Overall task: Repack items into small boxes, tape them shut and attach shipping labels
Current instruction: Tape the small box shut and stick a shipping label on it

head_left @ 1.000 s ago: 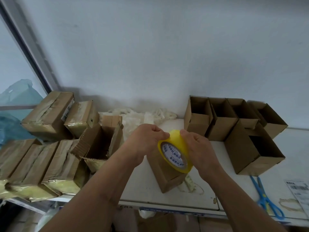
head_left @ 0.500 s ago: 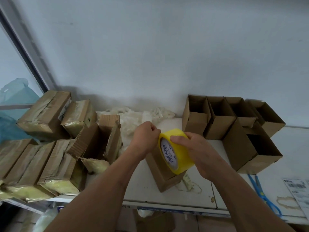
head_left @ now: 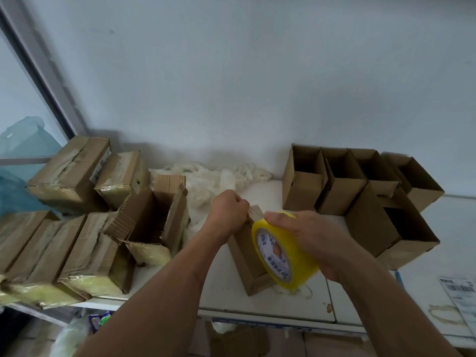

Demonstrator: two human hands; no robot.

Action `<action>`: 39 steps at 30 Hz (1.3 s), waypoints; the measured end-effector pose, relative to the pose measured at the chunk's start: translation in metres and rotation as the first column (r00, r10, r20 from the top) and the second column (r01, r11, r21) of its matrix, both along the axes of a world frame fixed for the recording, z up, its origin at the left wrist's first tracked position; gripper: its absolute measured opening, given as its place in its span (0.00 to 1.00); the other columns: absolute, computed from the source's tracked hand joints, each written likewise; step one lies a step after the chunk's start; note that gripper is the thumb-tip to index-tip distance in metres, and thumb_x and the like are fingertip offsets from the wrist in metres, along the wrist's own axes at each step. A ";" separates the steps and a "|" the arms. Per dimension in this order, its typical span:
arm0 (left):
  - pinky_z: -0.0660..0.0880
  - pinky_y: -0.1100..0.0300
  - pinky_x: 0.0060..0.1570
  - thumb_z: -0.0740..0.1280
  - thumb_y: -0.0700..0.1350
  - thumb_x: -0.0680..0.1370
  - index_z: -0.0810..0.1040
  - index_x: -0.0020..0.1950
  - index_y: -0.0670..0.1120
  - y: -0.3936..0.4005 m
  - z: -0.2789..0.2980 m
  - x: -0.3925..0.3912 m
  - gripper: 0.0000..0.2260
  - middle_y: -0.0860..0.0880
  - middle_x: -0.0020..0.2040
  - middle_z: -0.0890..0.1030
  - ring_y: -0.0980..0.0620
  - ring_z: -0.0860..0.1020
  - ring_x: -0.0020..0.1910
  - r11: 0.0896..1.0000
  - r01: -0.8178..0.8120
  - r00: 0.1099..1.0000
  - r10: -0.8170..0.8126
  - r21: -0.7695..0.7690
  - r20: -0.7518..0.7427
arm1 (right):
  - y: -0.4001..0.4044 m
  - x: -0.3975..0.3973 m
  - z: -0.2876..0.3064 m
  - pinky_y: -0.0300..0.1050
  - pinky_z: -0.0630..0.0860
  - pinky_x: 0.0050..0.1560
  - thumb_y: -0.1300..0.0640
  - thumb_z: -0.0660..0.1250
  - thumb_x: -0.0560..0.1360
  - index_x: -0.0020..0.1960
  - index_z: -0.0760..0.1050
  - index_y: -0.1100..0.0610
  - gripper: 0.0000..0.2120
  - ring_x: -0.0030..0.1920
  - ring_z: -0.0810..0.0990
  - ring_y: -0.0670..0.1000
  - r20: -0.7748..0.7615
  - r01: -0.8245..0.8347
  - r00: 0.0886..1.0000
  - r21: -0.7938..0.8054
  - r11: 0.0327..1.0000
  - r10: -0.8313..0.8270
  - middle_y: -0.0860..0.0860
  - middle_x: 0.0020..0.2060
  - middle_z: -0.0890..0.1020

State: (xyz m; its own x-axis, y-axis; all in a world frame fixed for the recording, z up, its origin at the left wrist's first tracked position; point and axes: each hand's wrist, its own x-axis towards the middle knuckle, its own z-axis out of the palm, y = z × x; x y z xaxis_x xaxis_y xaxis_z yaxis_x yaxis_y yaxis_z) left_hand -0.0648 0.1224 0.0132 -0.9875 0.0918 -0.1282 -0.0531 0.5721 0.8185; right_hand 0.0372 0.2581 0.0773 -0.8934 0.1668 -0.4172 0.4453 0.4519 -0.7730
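- Head view, hands: the right hand (head_left: 309, 238) wraps its fingers over the yellow tape roll (head_left: 283, 256), holding it just above the small box (head_left: 247, 258) in the middle of the white table (head_left: 360, 300). The left hand (head_left: 228, 211) is clenched at the far top edge of that box, seemingly pinching the free end of the tape against the cardboard; the strip itself is too clear to make out.
- Head view, step in hand: judging by this, the small box is closed and the taping of it is only starting, with no strip yet visible along its top.
- Head view, done: left of the small box lie several sealed boxes (head_left: 64, 243), glossy with tape. Whether they carry labels cannot be told, save a paper patch on one at the back.
- Head view, source: between those and the small box stands a torn open carton (head_left: 152, 222); what it contains is hidden.
- Head view, left to do: right of the small box, five empty boxes (head_left: 342, 176) stand open, unfilled and untaped.
- Head view, labels: far right of the small box, a shipping label (head_left: 461, 289) lies loose on the table, not yet attached.
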 end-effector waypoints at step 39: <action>0.80 0.49 0.43 0.64 0.36 0.76 0.76 0.30 0.39 -0.016 -0.028 -0.066 0.14 0.43 0.30 0.81 0.45 0.80 0.32 0.983 -0.112 0.985 0.090 0.143 0.149 | -0.014 -0.017 -0.009 0.47 0.80 0.48 0.36 0.62 0.75 0.52 0.74 0.50 0.18 0.46 0.82 0.50 -0.085 -0.012 0.996 -0.001 1.000 0.011 0.50 0.47 0.82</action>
State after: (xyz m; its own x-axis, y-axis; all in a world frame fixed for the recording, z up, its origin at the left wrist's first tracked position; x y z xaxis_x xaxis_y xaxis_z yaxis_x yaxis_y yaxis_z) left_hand -0.1309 0.1065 -0.0150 -0.9657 0.0211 -0.2589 -0.2252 0.4288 0.8749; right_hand 0.0197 0.2442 0.0683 -0.9275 0.1559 -0.3399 0.3728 0.4558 -0.8083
